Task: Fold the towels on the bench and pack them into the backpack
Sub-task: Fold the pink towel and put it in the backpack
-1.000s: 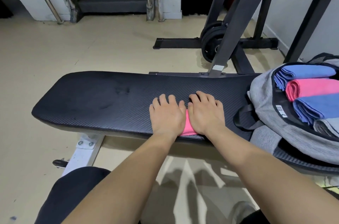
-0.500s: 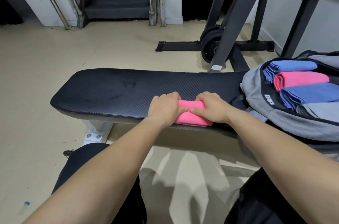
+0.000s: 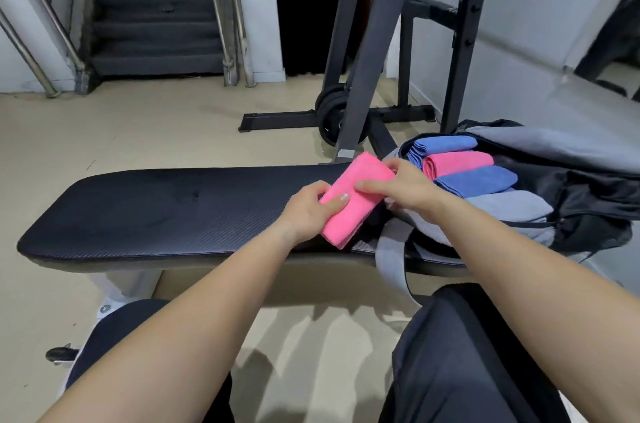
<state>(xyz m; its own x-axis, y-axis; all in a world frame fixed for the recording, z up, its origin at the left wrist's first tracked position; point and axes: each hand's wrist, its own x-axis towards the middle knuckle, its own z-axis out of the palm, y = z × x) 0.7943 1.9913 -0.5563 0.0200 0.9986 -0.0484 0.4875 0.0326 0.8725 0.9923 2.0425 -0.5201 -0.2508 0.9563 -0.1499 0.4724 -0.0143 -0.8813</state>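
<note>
A folded pink towel (image 3: 353, 197) is lifted off the black bench (image 3: 156, 211), tilted with its far end toward the backpack. My left hand (image 3: 310, 209) grips its near left edge and my right hand (image 3: 398, 188) grips its right side. The grey and black backpack (image 3: 571, 187) lies open on the bench's right end. Inside it lie a folded blue towel (image 3: 443, 145), a pink one (image 3: 457, 163), a second blue one (image 3: 474, 180) and a grey one (image 3: 509, 206), side by side.
A dark steel rack (image 3: 367, 52) with weight plates (image 3: 332, 111) stands behind the bench. A staircase with metal railings (image 3: 152, 7) is at the back left. A grey backpack strap (image 3: 391, 260) hangs over the bench's front edge. My dark-clad knees fill the bottom of the view.
Both hands went from pressing the pink towel flat on the bench to gripping it, then raised it and carried it right toward the open backpack. The camera has swung right.
</note>
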